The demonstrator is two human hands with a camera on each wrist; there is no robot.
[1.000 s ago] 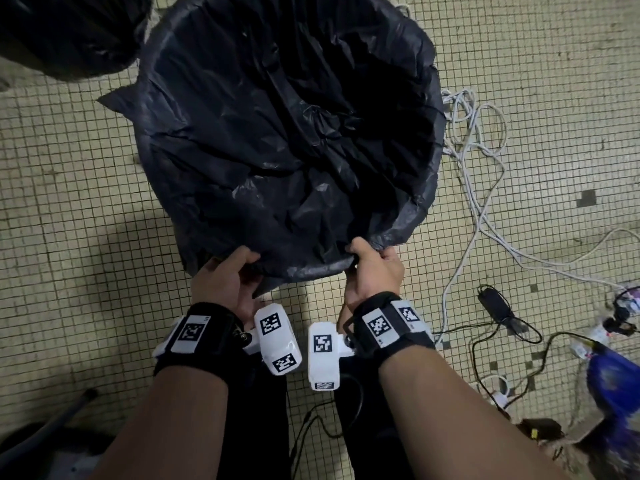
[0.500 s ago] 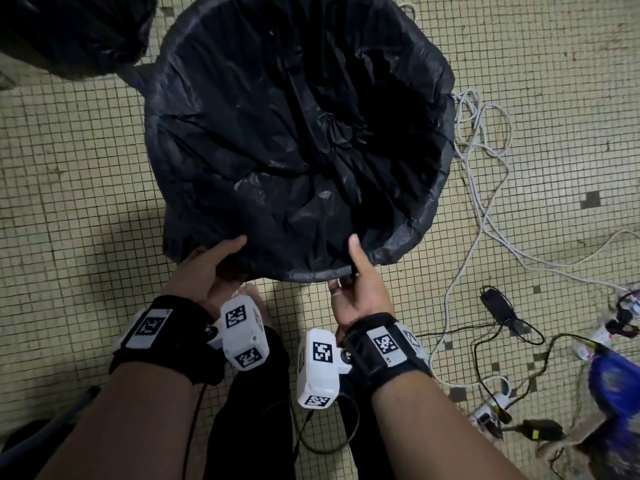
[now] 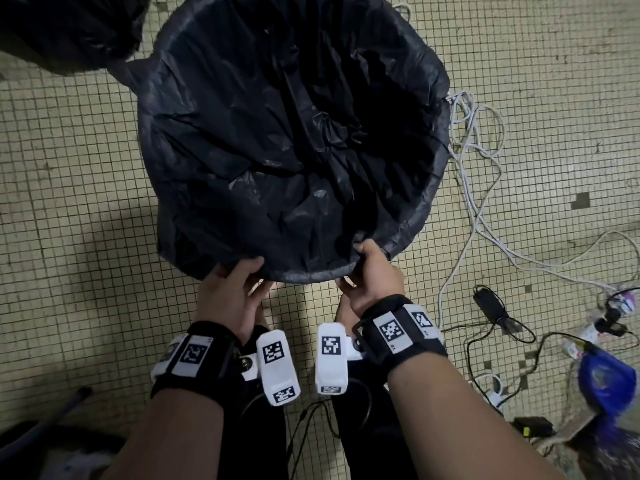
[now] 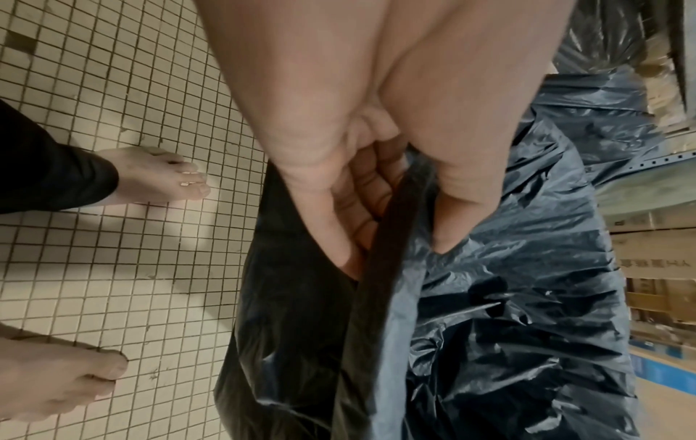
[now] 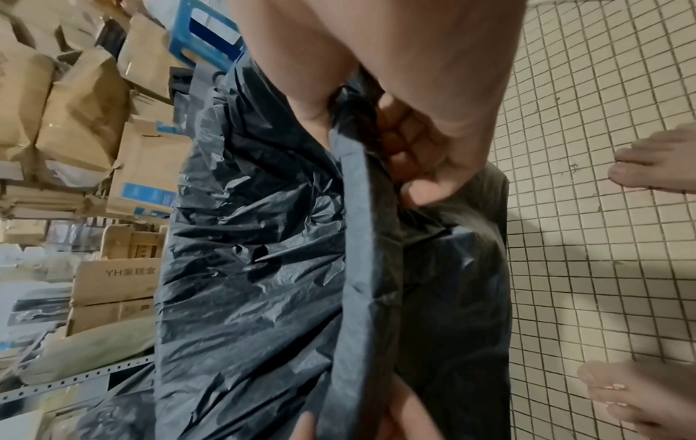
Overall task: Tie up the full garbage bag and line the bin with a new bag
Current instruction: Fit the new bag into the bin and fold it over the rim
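Note:
A new black bag (image 3: 277,150) lines the bin, its mouth spread wide and folded over the round rim; the bin itself is hidden under it. My left hand (image 3: 242,271) holds the near edge, thumb on top and fingers below. In the left wrist view the left hand (image 4: 391,238) pinches the folded edge of the bag (image 4: 489,297). My right hand (image 3: 363,251) grips the same near edge further right. The right wrist view shows this hand (image 5: 357,119) with fingers curled round bunched plastic of the bag (image 5: 244,268). The full black garbage bag (image 3: 62,26) sits at the far left.
White cables (image 3: 478,140) loop on the tiled floor right of the bin, with a black power adapter (image 3: 491,306) and a blue object (image 3: 606,379) nearer me. My bare feet (image 4: 158,175) stand just behind the bin. Cardboard boxes (image 5: 113,282) are stacked beyond.
Half a second ago both hands sat lower with thumbs stretched up to the edge. Both have since closed on the near edge of the bag again.

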